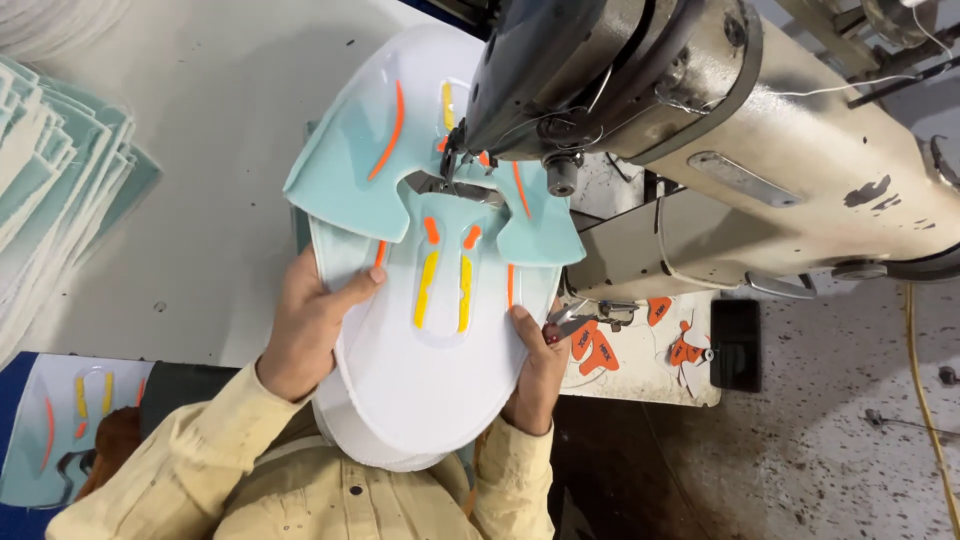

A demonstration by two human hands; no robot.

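Both hands — left hand [312, 330], right hand [535, 365] — grip the white and blue shoe piece [430, 300] mid-frame. Fingers should keep it flat under the sewing machine [700, 130] — steady.

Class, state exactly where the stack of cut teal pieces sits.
In the head view, the stack of teal pieces lies at the far left edge of the white table, beyond the left hand.
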